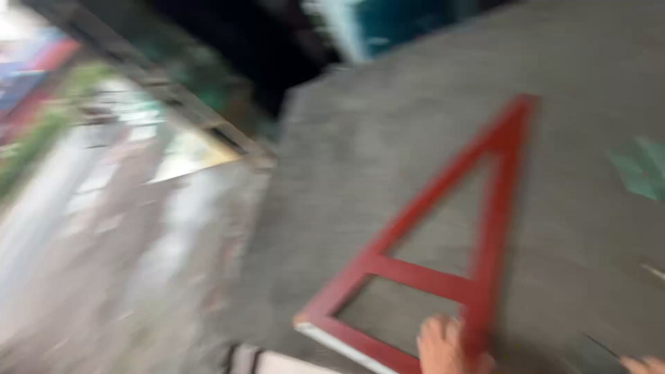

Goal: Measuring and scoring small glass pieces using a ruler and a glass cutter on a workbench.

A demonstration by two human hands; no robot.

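Everything I get from the head camera is smeared with motion blur, so I keep to what I can make out. A red triangular frame point(443, 242) lies flat on a grey concrete slab point(388, 125). It is built from flat red bars: two long sides meet at a point toward the upper right of the view, a crossbar joins them partway along, and a base bar runs along the lower edge, where a pale, unpainted-looking end shows at the lower left corner.

One hand point(447, 346) sits at the bottom edge of the view, on the frame where the right-hand long bar meets the base. Its fingers look curled over the bar and it is touching the red surface, but the blur and the frame edge hide how far they wrap, so I cannot tell whether it is a firm clasp or just a rest. I take it for my left hand, since a second hand point(644, 363) shows only as a sliver of fingers at the lower right corner, well apart from the frame and near a thin pale stick point(652, 271) on the slab. Whether that hand is open or closed I cannot tell.

A green patch point(641, 170) marks the slab at the right. To the left the slab ends at an edge, beyond which lies a wet-looking, blurred ground point(104, 228)
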